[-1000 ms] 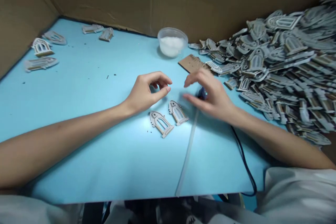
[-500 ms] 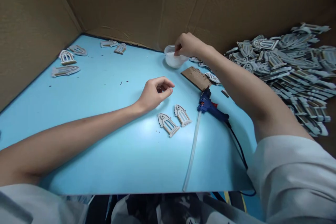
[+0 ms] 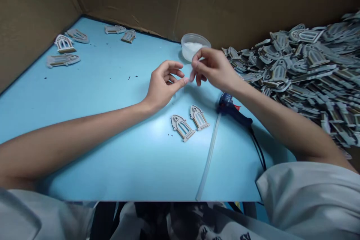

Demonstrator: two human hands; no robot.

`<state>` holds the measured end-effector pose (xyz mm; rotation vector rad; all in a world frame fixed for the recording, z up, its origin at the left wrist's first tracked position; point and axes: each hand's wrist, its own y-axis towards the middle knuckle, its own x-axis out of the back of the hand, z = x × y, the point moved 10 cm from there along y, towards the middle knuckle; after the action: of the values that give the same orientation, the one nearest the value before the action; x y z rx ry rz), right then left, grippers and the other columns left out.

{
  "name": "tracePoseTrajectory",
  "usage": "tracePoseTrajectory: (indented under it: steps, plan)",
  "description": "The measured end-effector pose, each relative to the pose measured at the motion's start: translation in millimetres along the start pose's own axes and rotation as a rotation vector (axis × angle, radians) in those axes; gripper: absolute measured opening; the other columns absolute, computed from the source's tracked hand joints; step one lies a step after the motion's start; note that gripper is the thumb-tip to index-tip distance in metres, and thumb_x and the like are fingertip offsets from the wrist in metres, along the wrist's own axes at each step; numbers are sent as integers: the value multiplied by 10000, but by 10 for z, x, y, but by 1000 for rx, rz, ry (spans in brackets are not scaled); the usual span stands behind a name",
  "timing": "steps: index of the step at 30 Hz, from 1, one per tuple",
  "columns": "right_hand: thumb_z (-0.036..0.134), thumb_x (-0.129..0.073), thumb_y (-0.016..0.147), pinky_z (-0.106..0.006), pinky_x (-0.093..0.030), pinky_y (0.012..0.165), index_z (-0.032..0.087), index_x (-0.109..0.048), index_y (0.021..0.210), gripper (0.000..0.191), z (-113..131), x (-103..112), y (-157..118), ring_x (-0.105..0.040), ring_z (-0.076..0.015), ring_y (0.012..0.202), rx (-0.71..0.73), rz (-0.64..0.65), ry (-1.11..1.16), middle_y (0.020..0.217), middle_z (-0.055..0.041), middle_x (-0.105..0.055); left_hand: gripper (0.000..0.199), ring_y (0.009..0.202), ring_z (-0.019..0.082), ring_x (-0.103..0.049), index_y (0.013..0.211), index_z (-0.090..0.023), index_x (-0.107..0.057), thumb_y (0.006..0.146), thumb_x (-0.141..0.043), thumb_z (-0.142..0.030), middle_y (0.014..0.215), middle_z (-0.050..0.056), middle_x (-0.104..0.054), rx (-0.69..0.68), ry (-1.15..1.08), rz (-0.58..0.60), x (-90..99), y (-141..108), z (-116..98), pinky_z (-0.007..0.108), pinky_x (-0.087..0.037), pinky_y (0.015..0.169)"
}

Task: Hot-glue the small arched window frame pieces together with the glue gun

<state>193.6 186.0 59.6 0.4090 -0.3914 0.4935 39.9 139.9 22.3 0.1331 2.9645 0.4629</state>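
Observation:
My right hand is in front of the round clear tub, which has white material in it. Its thumb and fingers are pinched together near my left thumb; whatever is between them is too small and blurred to make out. My left hand hovers over the blue table with fingers curled and apart, its thumb tip almost meeting the right fingertips. Below the hands lie two window-shaped pieces, one at left and one at right. A dark blue glue gun rests right of them, a long clear glue stick extending from it.
A large heap of window-shaped pieces covers the right side. Several more lie at the back left, one near the cardboard wall. Cardboard also stands along the back. A black cord runs off the front right.
My right hand has come out of the tub and moved towards me, close to my left hand. My left hand has risen slightly in view. The view has shifted a little.

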Motion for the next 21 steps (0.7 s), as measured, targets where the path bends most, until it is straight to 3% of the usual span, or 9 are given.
tracePoseTrajectory:
  steps: [2, 4, 7, 10, 13, 15, 18, 21]
  plan:
    - [692, -762, 1068, -305, -474, 526, 255, -570, 1003, 482, 98, -196, -332, -622, -150, 560, 32, 25, 51, 740, 8, -736, 366, 819, 76, -713, 1139, -191, -728, 832, -923, -151, 893, -19, -768, -3, 14, 74, -63, -16, -3, 220, -540, 744]
    - [696, -737, 1082, -313, -530, 608, 251, -583, 1010, 476, 176, -275, -535, -655, -158, 647, 51, 6, 63, 797, -7, -742, 416, 785, 87, -703, 1151, -203, -739, 850, -1002, -320, 849, -21, -751, -21, 35, 149, -127, -40, -34, 248, -525, 734]
    - [680, -835, 1012, -343, -600, 744, 245, -632, 1025, 481, 215, -304, -646, -721, -196, 843, 31, -12, 76, 960, -44, -765, 617, 802, 111, -706, 1134, -228, -746, 791, -1039, -649, 887, -2, -750, -76, 62, 193, -169, -72, -132, 283, -525, 726]
    - [631, -909, 961, -357, -601, 779, 251, -644, 997, 466, 247, -256, -693, -724, -215, 893, 1, -84, 95, 987, -49, -747, 664, 808, 127, -709, 1120, -245, -744, 770, -1012, -741, 891, -2, -733, -108, 107, 230, -225, -115, -218, 303, -538, 737]
    - [518, -875, 1022, -347, -543, 716, 249, -606, 971, 384, 398, -148, -810, -677, -178, 791, 41, -229, 162, 939, -19, -693, 596, 846, 139, -719, 1153, -239, -733, 853, -973, -695, 927, 2, -728, -122, 199, 265, -283, -175, -286, 315, -539, 769]
    - [350, -843, 1049, -343, -507, 699, 246, -602, 956, 278, 532, -124, -917, -624, -159, 752, 77, -277, 137, 905, -2, -649, 468, 857, 146, -716, 1205, -229, -716, 938, -941, -540, 952, 11, -738, -111, 306, 288, -311, -215, -297, 327, -528, 784]
    - [148, -786, 1034, -354, -537, 778, 245, -672, 958, 168, 708, -298, -1034, -617, -176, 841, 140, -130, 14, 916, -15, -634, 313, 895, 167, -717, 1252, -220, -715, 971, -847, -262, 991, 29, -764, -164, 512, 369, -386, -284, -319, 363, -543, 852]
    - [116, -706, 1090, -382, -594, 952, 243, -727, 1030, 142, 826, -556, -1156, -724, -192, 1038, 286, 104, -17, 1075, -46, -735, 314, 1076, 236, -741, 1295, -236, -742, 989, -788, -294, 1097, 44, -761, -239, 717, 472, -479, -355, -298, 442, -571, 1058]
